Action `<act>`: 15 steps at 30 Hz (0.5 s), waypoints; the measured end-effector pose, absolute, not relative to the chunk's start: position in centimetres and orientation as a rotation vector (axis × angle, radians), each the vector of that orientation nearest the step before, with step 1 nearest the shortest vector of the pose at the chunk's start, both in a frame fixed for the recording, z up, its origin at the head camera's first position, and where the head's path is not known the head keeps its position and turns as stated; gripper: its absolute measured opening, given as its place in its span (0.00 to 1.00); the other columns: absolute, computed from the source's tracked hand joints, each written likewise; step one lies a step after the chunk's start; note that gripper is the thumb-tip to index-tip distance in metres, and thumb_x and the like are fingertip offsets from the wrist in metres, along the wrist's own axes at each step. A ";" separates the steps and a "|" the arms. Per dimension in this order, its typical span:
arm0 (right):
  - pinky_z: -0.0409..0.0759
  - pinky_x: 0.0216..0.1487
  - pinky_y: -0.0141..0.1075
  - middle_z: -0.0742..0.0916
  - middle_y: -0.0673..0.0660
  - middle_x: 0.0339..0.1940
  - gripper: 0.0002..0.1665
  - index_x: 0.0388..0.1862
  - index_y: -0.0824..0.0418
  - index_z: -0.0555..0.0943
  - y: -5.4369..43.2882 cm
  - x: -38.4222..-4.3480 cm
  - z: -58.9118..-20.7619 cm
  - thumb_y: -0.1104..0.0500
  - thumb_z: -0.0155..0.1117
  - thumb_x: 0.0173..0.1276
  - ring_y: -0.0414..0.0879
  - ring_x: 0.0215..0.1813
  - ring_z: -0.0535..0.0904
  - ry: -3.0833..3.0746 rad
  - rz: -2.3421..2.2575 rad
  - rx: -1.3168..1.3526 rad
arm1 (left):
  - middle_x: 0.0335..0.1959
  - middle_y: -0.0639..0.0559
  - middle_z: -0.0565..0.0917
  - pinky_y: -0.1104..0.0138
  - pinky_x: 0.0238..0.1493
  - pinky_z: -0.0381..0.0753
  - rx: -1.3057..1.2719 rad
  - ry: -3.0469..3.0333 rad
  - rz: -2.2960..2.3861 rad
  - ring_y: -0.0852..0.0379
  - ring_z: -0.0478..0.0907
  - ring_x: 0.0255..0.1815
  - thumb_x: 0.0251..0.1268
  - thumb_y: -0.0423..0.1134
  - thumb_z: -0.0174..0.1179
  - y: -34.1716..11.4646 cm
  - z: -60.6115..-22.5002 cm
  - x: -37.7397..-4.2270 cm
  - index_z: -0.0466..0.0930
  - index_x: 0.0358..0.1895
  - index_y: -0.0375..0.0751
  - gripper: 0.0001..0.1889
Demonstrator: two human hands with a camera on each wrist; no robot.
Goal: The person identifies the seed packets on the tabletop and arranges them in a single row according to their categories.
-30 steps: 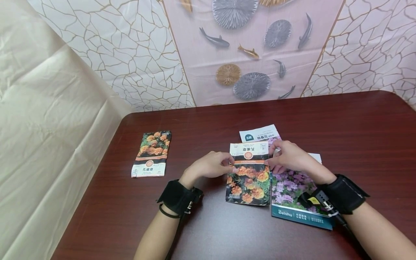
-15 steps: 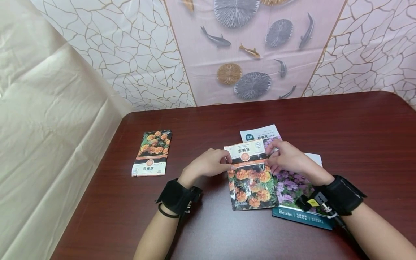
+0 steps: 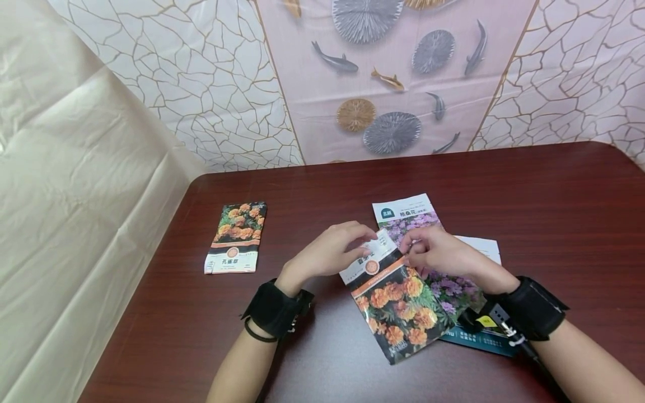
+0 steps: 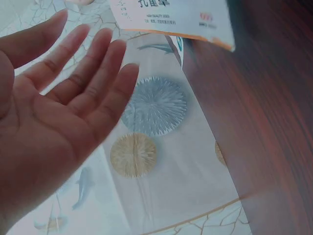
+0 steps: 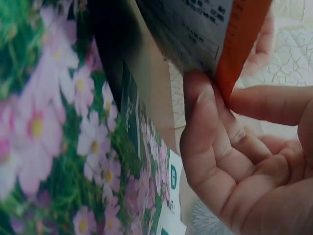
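Observation:
A marigold seed packet [image 3: 398,308] with orange blooms is slanted in front of me, its lettered end pointing up-left. My right hand [image 3: 443,254] pinches its edge between thumb and fingertip, as the right wrist view shows at the packet's orange border [image 5: 234,49]. My left hand [image 3: 330,249] is by the lettered end; in the left wrist view its fingers [image 4: 98,73] are loosely extended and apart from the packet [image 4: 176,19]. Partly under the right hand and the held packet lie two purple-flower seed packets, a rear one [image 3: 407,211] and a front one [image 3: 484,342].
Another marigold packet [image 3: 235,238] lies at the left of the dark red-brown table [image 3: 312,196]. Patterned cloth [image 3: 383,134] hangs behind the table, with a cream sheet [image 3: 90,196] on the left. Black straps with camera cables circle both wrists.
The held marigold packet has turned from nearly upright to a slant, its flowered end swinging down to the right over the purple packet. The left fingers no longer grip its edge.

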State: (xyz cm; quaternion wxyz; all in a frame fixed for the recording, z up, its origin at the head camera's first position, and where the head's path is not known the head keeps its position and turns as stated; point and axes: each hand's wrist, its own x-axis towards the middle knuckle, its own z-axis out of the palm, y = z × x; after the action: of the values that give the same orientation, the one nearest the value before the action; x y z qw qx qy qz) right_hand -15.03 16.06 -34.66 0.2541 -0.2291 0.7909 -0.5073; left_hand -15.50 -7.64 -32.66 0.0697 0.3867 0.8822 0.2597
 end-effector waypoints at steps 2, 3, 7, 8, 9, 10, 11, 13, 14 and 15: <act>0.78 0.24 0.39 0.79 0.56 0.17 0.06 0.39 0.72 0.71 15.9 -14.9 -34.7 0.71 0.54 0.63 0.45 0.20 0.75 2.143 -1.355 -0.663 | 0.52 0.47 0.76 0.67 0.55 0.68 1.195 2.626 0.757 0.56 0.71 0.55 0.65 0.34 0.54 -7.5 -32.6 -15.4 0.73 0.56 0.37 0.16; 0.77 0.24 0.39 0.78 0.56 0.16 0.06 0.39 0.71 0.72 15.8 -14.8 -34.7 0.70 0.54 0.63 0.46 0.20 0.75 2.141 -1.340 -0.678 | 0.53 0.47 0.76 0.66 0.56 0.67 1.206 2.613 0.744 0.56 0.69 0.57 0.66 0.34 0.53 -7.4 -32.6 -15.3 0.73 0.57 0.38 0.17; 0.77 0.24 0.40 0.78 0.56 0.15 0.07 0.40 0.70 0.73 15.6 -14.6 -34.8 0.67 0.56 0.65 0.48 0.20 0.77 2.135 -1.281 -0.755 | 0.56 0.48 0.74 0.66 0.59 0.65 1.217 2.582 0.686 0.55 0.68 0.59 0.66 0.33 0.53 -7.2 -32.8 -15.2 0.72 0.58 0.38 0.18; 0.76 0.24 0.40 0.78 0.56 0.15 0.06 0.39 0.69 0.73 15.5 -14.6 -34.8 0.67 0.56 0.65 0.49 0.20 0.78 2.134 -1.268 -0.772 | 0.56 0.48 0.74 0.66 0.59 0.64 1.209 2.584 0.674 0.55 0.67 0.59 0.66 0.32 0.53 -7.2 -32.8 -15.2 0.73 0.58 0.39 0.17; 0.76 0.24 0.40 0.78 0.56 0.14 0.06 0.39 0.69 0.73 15.5 -14.5 -34.8 0.66 0.56 0.65 0.49 0.20 0.78 2.130 -1.261 -0.790 | 0.56 0.48 0.74 0.66 0.59 0.64 1.202 2.586 0.668 0.55 0.67 0.59 0.65 0.32 0.53 -7.1 -32.8 -15.2 0.73 0.58 0.39 0.17; 0.76 0.24 0.40 0.78 0.56 0.14 0.06 0.39 0.69 0.73 15.5 -14.5 -34.8 0.66 0.56 0.65 0.49 0.20 0.78 2.125 -1.259 -0.806 | 0.57 0.48 0.74 0.66 0.60 0.64 1.192 2.588 0.661 0.55 0.67 0.59 0.65 0.32 0.53 -7.1 -32.9 -15.1 0.73 0.58 0.40 0.18; 0.76 0.24 0.40 0.78 0.56 0.14 0.06 0.39 0.68 0.73 15.4 -14.5 -34.7 0.66 0.56 0.65 0.49 0.20 0.78 2.121 -1.260 -0.819 | 0.57 0.49 0.74 0.66 0.60 0.64 1.182 2.591 0.657 0.56 0.67 0.60 0.65 0.32 0.53 -7.1 -32.9 -15.1 0.73 0.58 0.40 0.18; 0.77 0.26 0.40 0.78 0.57 0.14 0.06 0.38 0.68 0.73 15.4 -14.5 -34.7 0.66 0.56 0.66 0.49 0.20 0.78 2.111 -1.264 -0.832 | 0.57 0.49 0.74 0.66 0.59 0.65 1.159 2.589 0.661 0.56 0.67 0.59 0.65 0.32 0.53 -7.1 -32.9 -15.0 0.73 0.59 0.41 0.18; 0.78 0.26 0.41 0.78 0.58 0.13 0.06 0.38 0.68 0.73 15.4 -14.4 -34.6 0.65 0.56 0.66 0.49 0.20 0.78 2.106 -1.268 -0.834 | 0.56 0.49 0.74 0.66 0.58 0.65 1.149 2.585 0.668 0.57 0.68 0.59 0.65 0.31 0.53 -7.1 -32.8 -14.9 0.73 0.59 0.41 0.18; 0.78 0.27 0.41 0.77 0.58 0.13 0.06 0.38 0.69 0.73 15.3 -14.4 -34.6 0.65 0.56 0.66 0.49 0.20 0.78 2.102 -1.271 -0.835 | 0.56 0.49 0.74 0.67 0.57 0.66 1.138 2.580 0.674 0.57 0.68 0.57 0.65 0.31 0.53 -7.0 -32.8 -14.9 0.73 0.59 0.41 0.19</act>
State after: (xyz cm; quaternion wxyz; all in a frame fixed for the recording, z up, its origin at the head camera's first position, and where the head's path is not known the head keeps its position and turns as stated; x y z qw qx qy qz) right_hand -14.40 15.35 -34.61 0.2705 -0.3098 0.7800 -0.4716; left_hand -14.88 -7.04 -32.81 0.1208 0.3895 0.8834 0.2308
